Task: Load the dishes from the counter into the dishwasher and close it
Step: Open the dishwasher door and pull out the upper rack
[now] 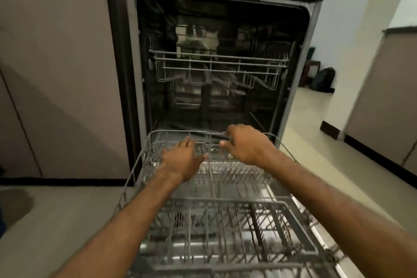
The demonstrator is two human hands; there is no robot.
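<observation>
View: head cam, the only one.
Dishwasher: tall grey steel dishwasher (126, 52), door down, tub dark.
Lower rack: grey wire lower rack (225, 202) out over the door, no dishes in it.
Upper rack: grey wire upper rack (221, 61) inside tub; contents unclear.
L hand: left hand (180, 160) spread, fingers straight, over rear tines; contact unclear, blur.
R hand: right hand (246, 144) curled on rack's far rim wire, seems to grip it.
Dishes: none in sight; tabletop out of frame.
Risk: one-sided grip could skew rack off its rails; fingers may snag in tines; door can't shut w/ rack out.
</observation>
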